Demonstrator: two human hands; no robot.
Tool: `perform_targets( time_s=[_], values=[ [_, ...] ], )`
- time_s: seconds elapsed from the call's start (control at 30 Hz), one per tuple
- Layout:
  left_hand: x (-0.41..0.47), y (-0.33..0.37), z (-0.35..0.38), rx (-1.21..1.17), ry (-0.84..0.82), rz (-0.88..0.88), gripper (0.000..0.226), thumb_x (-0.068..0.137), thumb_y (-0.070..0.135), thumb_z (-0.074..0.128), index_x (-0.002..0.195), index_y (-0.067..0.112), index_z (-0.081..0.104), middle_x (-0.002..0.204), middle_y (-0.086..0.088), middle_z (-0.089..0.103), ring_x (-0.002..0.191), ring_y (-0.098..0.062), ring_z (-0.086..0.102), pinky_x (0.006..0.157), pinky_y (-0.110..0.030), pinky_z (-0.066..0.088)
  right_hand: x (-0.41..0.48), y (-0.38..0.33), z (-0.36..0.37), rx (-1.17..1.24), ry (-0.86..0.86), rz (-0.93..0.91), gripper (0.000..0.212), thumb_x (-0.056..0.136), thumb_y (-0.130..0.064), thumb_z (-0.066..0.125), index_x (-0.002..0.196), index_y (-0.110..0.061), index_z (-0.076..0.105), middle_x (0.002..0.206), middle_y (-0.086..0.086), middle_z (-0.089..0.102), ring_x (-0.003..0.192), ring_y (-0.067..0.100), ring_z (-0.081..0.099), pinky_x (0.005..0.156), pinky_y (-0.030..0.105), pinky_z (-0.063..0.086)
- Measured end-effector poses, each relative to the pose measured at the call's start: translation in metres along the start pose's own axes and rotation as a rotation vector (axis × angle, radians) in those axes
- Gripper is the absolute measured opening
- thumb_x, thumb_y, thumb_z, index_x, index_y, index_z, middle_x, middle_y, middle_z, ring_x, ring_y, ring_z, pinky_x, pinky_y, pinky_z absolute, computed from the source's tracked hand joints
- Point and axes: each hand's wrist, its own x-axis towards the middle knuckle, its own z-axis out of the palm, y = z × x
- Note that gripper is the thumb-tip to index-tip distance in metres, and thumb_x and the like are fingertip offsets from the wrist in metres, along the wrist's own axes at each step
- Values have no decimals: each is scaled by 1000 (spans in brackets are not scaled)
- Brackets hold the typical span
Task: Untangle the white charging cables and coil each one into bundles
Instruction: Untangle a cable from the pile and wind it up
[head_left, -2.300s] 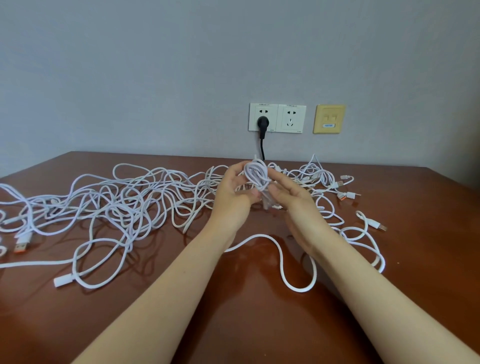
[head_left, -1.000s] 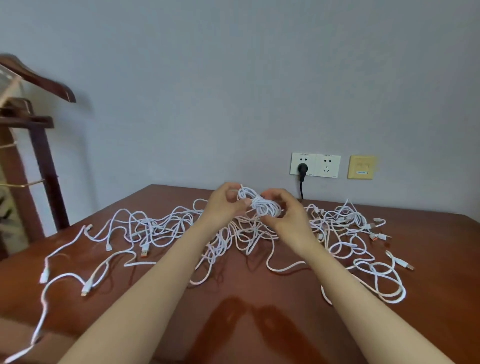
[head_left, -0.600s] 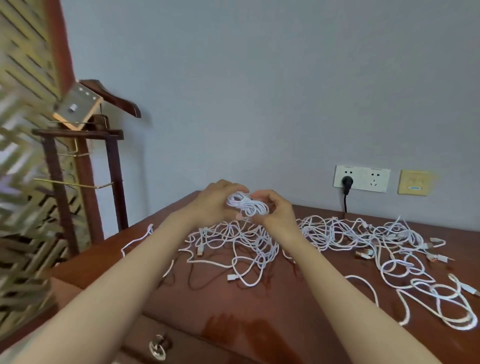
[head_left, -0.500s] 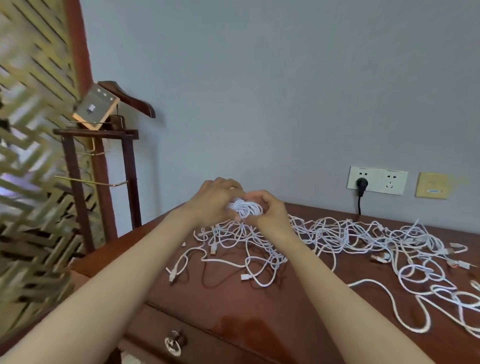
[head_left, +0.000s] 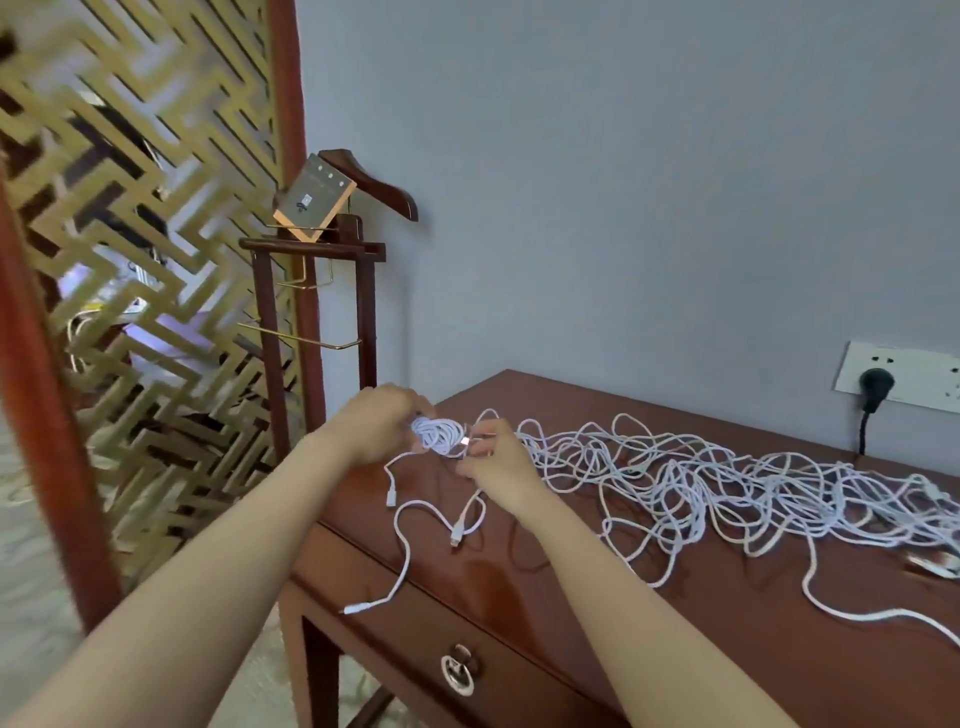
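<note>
Tangle (head_left: 727, 483) cut off at 3 o'clock. Your L hand (head_left: 379, 426) & R hand (head_left: 493, 462) fingers grip bundle (head_left: 439, 434), now shifted to desk (head_left: 857, 675) corner.

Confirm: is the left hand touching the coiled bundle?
Touching. Head view: the left hand grips one side of the coiled bundle, no gap visible; the right hand pinches the other side.

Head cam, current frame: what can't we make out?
Head view only.
1. Coil: left part hidden by the left hand gripping it; the right hand pinches its end, connector type too small to tell.
2. Tangle: cable count unreadable, strands overlap, and it runs off the right edge.
3. Socket plate: cut by the right edge.
4. Lattice screen: motion-blurred.
</note>
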Motion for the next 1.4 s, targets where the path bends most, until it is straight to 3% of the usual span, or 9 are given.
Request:
perform_targets(
  time_s=[0.1,0.23,0.37,0.63,0.8,1.03,1.17,1.3,1.4],
  values=[
    [-8,-24,9,-10,-65,-120,37,79,12,66,115,18,64,118,-4,63,107,-24,54,88,-35,45,1,12,24,-198,-154,7,39,87,-12,57,125,-13,48,111,5,52,96,19,52,70,20,40],
    [-16,-42,22,-33,-124,-209,37,76,8,68,112,17,64,111,-6,65,102,-23,56,84,-34,46,3,23,48,-329,-162,-8,45,91,-26,53,134,-16,44,131,6,47,118,22,49,94,29,41],
    [-16,-51,30,14,-143,-255,38,80,7,64,117,17,62,115,-8,63,107,-25,55,82,-30,43,7,28,61,-574,-183,-89,51,93,-38,47,141,-24,38,144,3,36,132,26,31,109,37,25],
    [-14,-61,40,51,-175,-352,40,87,4,57,125,16,57,121,-10,61,109,-27,57,88,-33,47,1,42,69,-837,-303,-330,44,98,-39,36,142,-34,35,152,0,23,139,22,15,111,42,12],
    [-10,-61,50,65,-173,-349,39,90,2,50,125,17,57,120,-11,61,108,-28,58,88,-34,48,8,49,61,-939,-252,-273,51,97,-39,33,143,-18,34,152,1,27,139,20,21,110,42,16],
    [-2,-51,58,183,-268,-278,37,91,4,48,126,17,54,123,-10,59,112,-27,55,84,-31,44,14,59,37,-992,-215,-206,52,97,-40,30,143,-16,34,151,2,28,139,20,21,111,41,15],
    [-5,-48,57,108,-243,-199,52,88,-1,48,135,23,47,137,-4,48,123,-26,48,94,-30,44,15,61,30,-1020,-194,-196,52,97,-39,30,142,-14,36,148,6,33,136,23,26,110,40,17],
    [-7,-9,37,-165,-170,-93,18,91,18,54,106,18,64,107,-1,53,98,-19,55,79,-27,47,14,59,22,-1058,-171,-187,48,97,-38,33,137,-14,42,138,9,41,127,29,35,105,37,23],
    [-11,27,33,-274,-532,-98,21,88,44,58,85,25,63,85,4,59,80,-15,55,71,-25,44,13,57,13,-1091,-176,-165,45,98,-37,32,137,-15,42,134,10,44,125,29,39,103,36,26]
  ],
)
